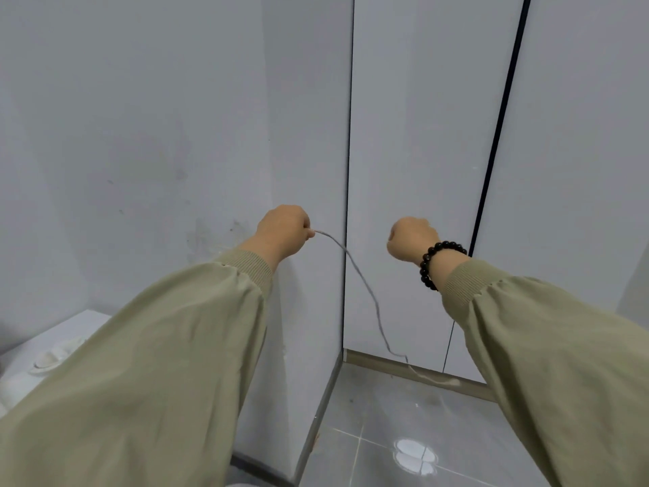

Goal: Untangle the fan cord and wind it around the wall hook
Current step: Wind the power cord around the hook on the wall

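Observation:
A thin grey fan cord [365, 286] leaves my left hand [284, 230] and droops down to the right, its pale end lying on the floor by the baseboard. My left hand grips the cord's upper end in a fist, held out towards the wall. My right hand [411, 239] is raised at about the same height to the right, its fingers curled into a fist; no cord is seen in it. A dark bead bracelet [435, 261] sits on that wrist. No wall hook and no fan are in view.
Plain grey wall panels [421, 135] stand ahead, with dark vertical seams and a corner edge between my hands. The grey tiled floor [404, 434] lies below. At lower left is a white surface [70, 332] with a pale object on it.

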`<state>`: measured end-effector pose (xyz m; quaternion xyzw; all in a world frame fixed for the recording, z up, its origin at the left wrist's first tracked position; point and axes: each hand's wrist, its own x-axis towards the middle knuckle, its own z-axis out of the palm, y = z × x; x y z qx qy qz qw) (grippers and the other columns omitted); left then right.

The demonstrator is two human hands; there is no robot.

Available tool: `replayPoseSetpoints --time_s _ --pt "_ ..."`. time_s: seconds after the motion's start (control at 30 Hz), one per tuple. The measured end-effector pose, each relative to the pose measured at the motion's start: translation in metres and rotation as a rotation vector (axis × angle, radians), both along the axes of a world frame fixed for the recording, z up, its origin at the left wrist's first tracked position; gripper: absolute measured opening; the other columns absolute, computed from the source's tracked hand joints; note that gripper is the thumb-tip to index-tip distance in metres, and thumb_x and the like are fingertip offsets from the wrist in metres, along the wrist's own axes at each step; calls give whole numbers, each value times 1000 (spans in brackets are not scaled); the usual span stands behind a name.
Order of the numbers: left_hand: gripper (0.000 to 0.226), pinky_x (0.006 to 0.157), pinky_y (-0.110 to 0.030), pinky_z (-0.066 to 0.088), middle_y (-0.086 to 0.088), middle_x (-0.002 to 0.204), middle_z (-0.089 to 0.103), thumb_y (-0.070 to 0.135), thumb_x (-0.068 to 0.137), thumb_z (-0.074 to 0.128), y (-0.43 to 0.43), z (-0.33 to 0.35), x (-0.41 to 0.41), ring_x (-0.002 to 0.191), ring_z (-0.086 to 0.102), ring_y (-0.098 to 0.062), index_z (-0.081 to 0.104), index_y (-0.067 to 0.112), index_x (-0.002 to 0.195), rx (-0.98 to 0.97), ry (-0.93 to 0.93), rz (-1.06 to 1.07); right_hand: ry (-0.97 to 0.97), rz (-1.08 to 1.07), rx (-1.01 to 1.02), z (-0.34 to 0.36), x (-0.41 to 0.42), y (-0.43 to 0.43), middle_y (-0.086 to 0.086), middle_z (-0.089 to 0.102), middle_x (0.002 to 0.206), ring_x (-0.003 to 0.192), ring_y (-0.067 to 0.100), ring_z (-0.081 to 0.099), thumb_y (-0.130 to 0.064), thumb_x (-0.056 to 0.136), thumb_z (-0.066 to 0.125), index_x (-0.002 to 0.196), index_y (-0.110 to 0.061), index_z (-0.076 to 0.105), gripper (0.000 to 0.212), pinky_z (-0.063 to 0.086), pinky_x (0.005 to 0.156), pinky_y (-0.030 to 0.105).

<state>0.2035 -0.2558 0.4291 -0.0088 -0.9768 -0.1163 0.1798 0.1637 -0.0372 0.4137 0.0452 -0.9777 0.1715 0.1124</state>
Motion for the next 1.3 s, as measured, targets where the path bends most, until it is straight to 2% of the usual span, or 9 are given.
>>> replayPoseSetpoints --time_s 0.07,0.13,0.27,0.33,0.43,0.67,1.0,1.13,1.3 --pt "21 74 -30 45 -10 93 68 25 91 58 -2 -2 1 88 60 -26 71 7 88 2 -20 -37 -187 169 -373 -3 6 -32 11 57 119 107 25 51 0 90 37 117 -6 59 35 43 92 29" --pt "18 73 -29 45 -11 92 69 20 90 60 -1 -3 2 80 57 -23 71 5 90 41 -13 -72 -370 260 -627 -5 12 -52 13 59 111 97 21 51 4 92 35 122 -7 55 38 43 91 27" --pt "13 74 -28 50 -12 94 71 7 86 62 -9 -2 6 72 57 -17 72 2 92 106 -65 -131 -712 408 -707 -14 15 -68 8 66 90 90 17 62 -2 91 24 108 -13 54 36 29 95 37" --pt "17 77 -26 49 -10 98 70 1 85 59 -19 -2 9 80 60 -18 72 3 97 104 -106 -144 -787 483 -732 -20 12 -73 4 56 73 72 16 59 -3 90 30 99 -13 56 29 37 84 36" --pt "31 79 -22 43 -7 102 69 -6 83 47 -44 -7 16 96 61 -21 72 6 97 96 -99 -90 -789 515 -780 -25 11 -86 4 43 64 56 16 48 -10 91 46 92 -9 61 15 46 68 31" --pt "33 83 -25 42 -11 110 64 -8 78 48 -111 -24 29 104 57 -26 69 5 99 175 -7 129 -805 570 -738 -22 22 -136 8 61 70 52 17 51 -18 89 58 95 -5 58 15 48 51 26" --pt "52 89 -30 44 -15 129 56 -7 86 36 -129 -44 30 115 55 -29 57 14 129 216 -369 54 -441 458 -719 -21 33 -204 2 40 47 40 16 38 -31 94 51 71 -9 62 34 45 45 25" --pt "57 63 -26 42 -11 104 54 -8 85 32 -137 -46 29 84 56 -23 53 18 131 294 -462 22 -164 353 -650 -26 26 -209 3 40 46 40 21 37 -13 90 51 72 7 61 29 36 47 28" --pt "58 77 -31 46 -4 85 61 -6 86 28 -151 -42 23 86 58 -20 59 24 124 373 -522 20 -126 382 -682 -28 28 -212 -9 38 28 39 11 36 -34 93 50 66 -8 65 40 28 44 24"
